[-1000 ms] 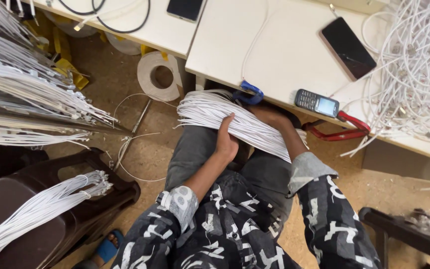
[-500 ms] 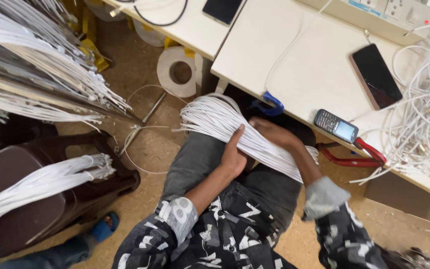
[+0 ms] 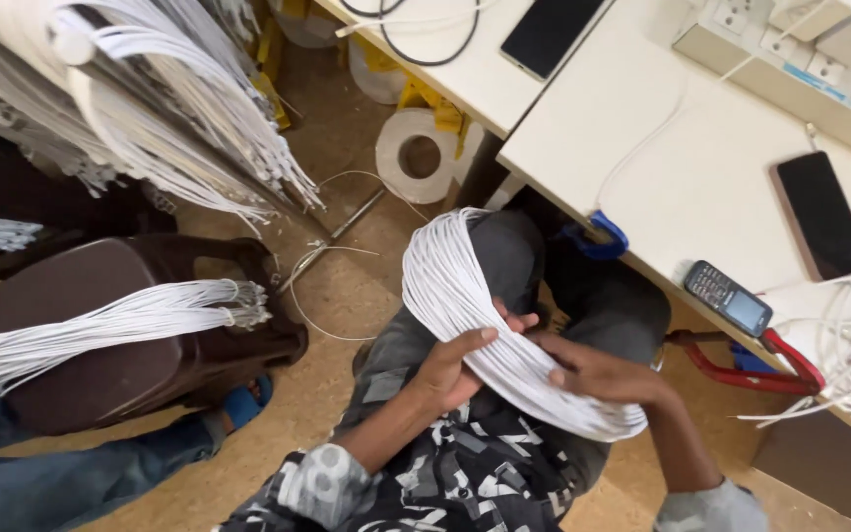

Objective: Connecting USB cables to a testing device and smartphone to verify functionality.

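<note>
White cables in a thick bundle (image 3: 485, 325) lie draped across the lap of a seated person in a black-and-white patterned shirt (image 3: 445, 483) and grey trousers; the left hand (image 3: 450, 365) curls its fingers over the bundle's near edge, holding it from the left, while the right hand (image 3: 593, 374) presses down on the strands from the other side, fingers closed against them; beside the left knee a dark brown plastic stool (image 3: 130, 335) carries another white cable bundle (image 3: 120, 325), with a blue-trousered leg (image 3: 71, 478) of a second person below it; farther off, a roll of white tape (image 3: 424, 156) sits on the speckled floor; the white table (image 3: 682, 167) beyond holds a keypad phone (image 3: 728, 298), two dark smartphones and a power strip (image 3: 800, 59).
</note>
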